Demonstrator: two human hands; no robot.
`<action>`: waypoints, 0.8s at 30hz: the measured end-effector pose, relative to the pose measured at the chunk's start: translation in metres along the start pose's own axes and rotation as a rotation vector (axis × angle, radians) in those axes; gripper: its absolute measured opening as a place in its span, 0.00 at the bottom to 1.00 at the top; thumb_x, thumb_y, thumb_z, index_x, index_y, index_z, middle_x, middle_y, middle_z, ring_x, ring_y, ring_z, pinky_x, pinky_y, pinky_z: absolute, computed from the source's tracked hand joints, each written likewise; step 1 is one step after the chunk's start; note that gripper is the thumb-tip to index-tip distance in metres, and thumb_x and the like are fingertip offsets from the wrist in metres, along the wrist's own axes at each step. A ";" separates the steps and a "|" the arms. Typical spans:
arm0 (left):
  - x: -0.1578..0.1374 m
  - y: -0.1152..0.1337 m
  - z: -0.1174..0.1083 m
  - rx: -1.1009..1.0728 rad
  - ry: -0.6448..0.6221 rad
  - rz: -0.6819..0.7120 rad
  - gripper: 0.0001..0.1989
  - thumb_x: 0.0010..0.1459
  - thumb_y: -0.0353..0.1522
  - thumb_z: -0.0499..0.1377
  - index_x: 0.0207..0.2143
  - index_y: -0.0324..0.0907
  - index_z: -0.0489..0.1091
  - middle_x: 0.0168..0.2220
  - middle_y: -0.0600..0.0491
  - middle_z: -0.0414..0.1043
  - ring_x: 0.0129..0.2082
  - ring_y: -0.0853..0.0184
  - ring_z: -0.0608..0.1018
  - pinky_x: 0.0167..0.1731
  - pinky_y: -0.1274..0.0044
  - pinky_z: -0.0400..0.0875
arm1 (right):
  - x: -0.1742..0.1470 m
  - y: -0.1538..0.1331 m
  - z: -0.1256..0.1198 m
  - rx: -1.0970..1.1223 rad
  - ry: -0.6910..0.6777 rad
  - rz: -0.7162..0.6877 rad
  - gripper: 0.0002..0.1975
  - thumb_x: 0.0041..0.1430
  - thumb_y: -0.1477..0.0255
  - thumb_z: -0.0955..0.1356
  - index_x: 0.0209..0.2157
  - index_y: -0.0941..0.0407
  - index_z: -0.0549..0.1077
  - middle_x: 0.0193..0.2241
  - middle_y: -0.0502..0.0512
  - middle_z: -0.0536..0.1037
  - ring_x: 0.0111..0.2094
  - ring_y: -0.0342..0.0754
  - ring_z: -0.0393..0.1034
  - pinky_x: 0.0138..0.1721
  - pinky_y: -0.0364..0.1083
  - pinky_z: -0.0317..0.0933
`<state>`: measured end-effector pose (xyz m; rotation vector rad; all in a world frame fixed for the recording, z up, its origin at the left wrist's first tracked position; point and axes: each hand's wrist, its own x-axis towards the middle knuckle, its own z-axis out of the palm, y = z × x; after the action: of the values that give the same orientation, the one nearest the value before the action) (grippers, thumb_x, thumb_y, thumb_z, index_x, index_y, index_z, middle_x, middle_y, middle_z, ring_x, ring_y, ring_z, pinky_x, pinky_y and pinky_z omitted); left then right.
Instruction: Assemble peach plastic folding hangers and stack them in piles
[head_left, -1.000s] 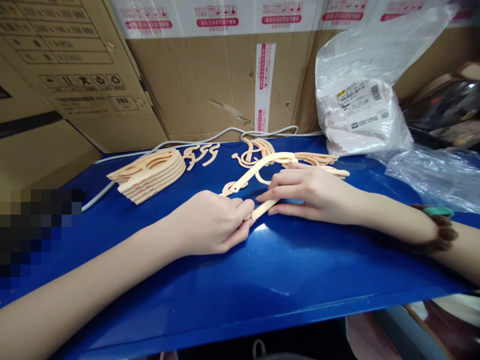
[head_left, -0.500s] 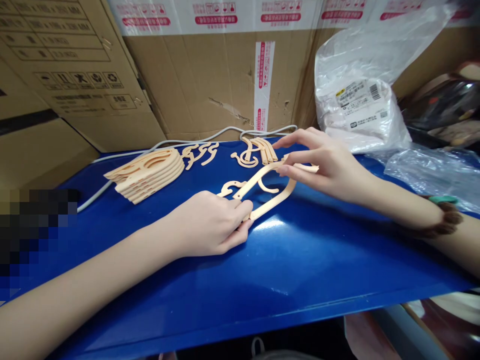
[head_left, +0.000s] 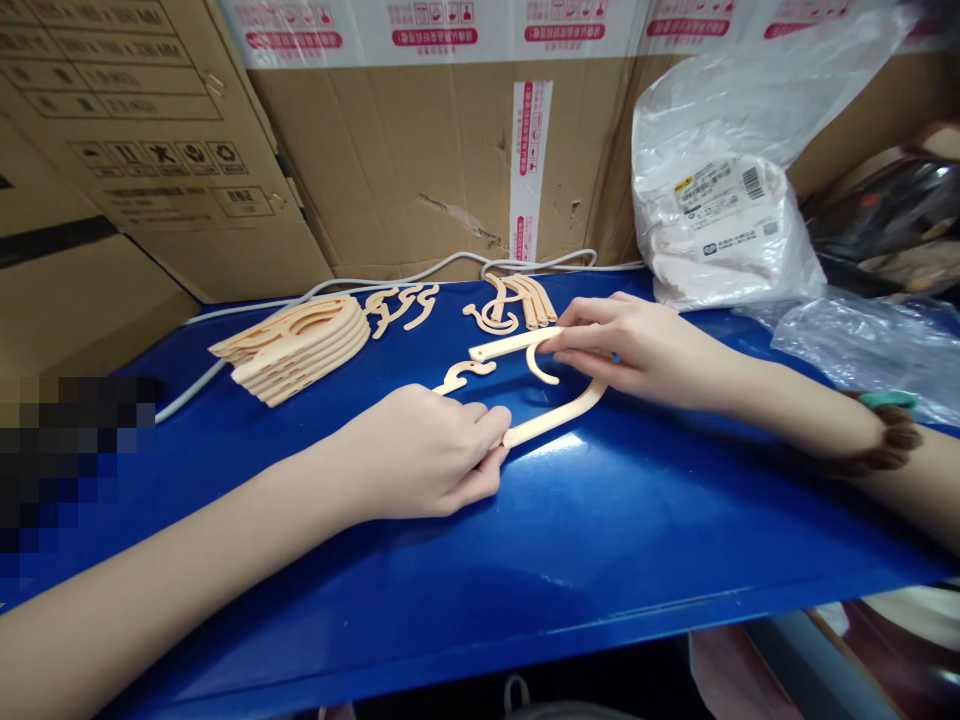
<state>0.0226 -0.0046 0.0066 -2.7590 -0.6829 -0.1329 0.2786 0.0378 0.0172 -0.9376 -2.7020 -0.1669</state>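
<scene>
My left hand [head_left: 439,452] is closed on one end of a beige plastic folding hanger, at the near strip [head_left: 555,418] that curves away to the right. A small wavy beige piece [head_left: 466,374] sticks out behind the left knuckles; whether that hand holds it too is hidden. With bent fingers, my right hand [head_left: 637,345] grips another beige strip [head_left: 510,346] of the hanger, its holed end pointing left. From under the right fingertips a curved hook [head_left: 543,368] hangs down. The right-hand joint of the pieces is covered by the right hand.
On the blue table [head_left: 600,570], a stack of beige hanger pieces [head_left: 300,345] lies left, with several wavy pieces [head_left: 409,305] beside it. Loose strips and hooks [head_left: 534,300] lie behind my hands. A white cable [head_left: 450,262], cardboard boxes [head_left: 390,170] and plastic bag [head_left: 720,200] stand behind.
My right hand has closed on the upper strip and lowered slightly. The strip's free left end has swung away from my left hand, toward the back. My left hand stays nearly still.
</scene>
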 end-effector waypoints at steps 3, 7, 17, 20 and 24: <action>-0.001 -0.003 0.000 0.017 0.005 -0.023 0.13 0.64 0.32 0.47 0.26 0.42 0.62 0.20 0.57 0.70 0.17 0.68 0.73 0.17 0.76 0.52 | -0.001 0.004 0.000 -0.028 0.019 0.039 0.17 0.70 0.68 0.58 0.46 0.56 0.77 0.39 0.59 0.76 0.37 0.49 0.70 0.41 0.50 0.55; -0.002 -0.006 -0.002 -0.008 0.023 -0.034 0.11 0.61 0.31 0.48 0.25 0.42 0.61 0.20 0.57 0.68 0.17 0.69 0.71 0.17 0.76 0.54 | -0.001 0.004 -0.001 -0.069 0.017 0.045 0.17 0.70 0.67 0.58 0.44 0.55 0.78 0.37 0.58 0.77 0.35 0.49 0.70 0.39 0.49 0.54; 0.004 0.000 -0.011 -0.016 0.089 0.181 0.08 0.57 0.28 0.50 0.26 0.41 0.64 0.26 0.51 0.67 0.28 0.63 0.69 0.37 0.68 0.71 | -0.001 0.004 0.001 -0.115 -0.006 0.020 0.17 0.68 0.72 0.59 0.48 0.54 0.77 0.41 0.58 0.79 0.39 0.51 0.72 0.39 0.49 0.54; 0.004 0.002 -0.011 0.031 0.125 0.202 0.09 0.60 0.27 0.50 0.32 0.40 0.69 0.37 0.46 0.73 0.42 0.56 0.74 0.46 0.65 0.70 | -0.001 0.005 0.001 -0.126 -0.019 0.036 0.16 0.68 0.71 0.59 0.48 0.54 0.76 0.42 0.58 0.79 0.41 0.51 0.73 0.40 0.49 0.55; 0.004 0.002 -0.004 0.066 0.223 0.188 0.12 0.63 0.24 0.49 0.38 0.40 0.72 0.51 0.45 0.72 0.55 0.55 0.70 0.57 0.61 0.64 | -0.002 0.007 0.001 -0.187 0.015 0.071 0.16 0.69 0.69 0.59 0.48 0.55 0.76 0.38 0.58 0.79 0.37 0.50 0.72 0.40 0.50 0.56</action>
<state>0.0267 -0.0056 0.0104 -2.6734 -0.3625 -0.3631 0.2840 0.0421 0.0163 -1.0785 -2.6695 -0.4164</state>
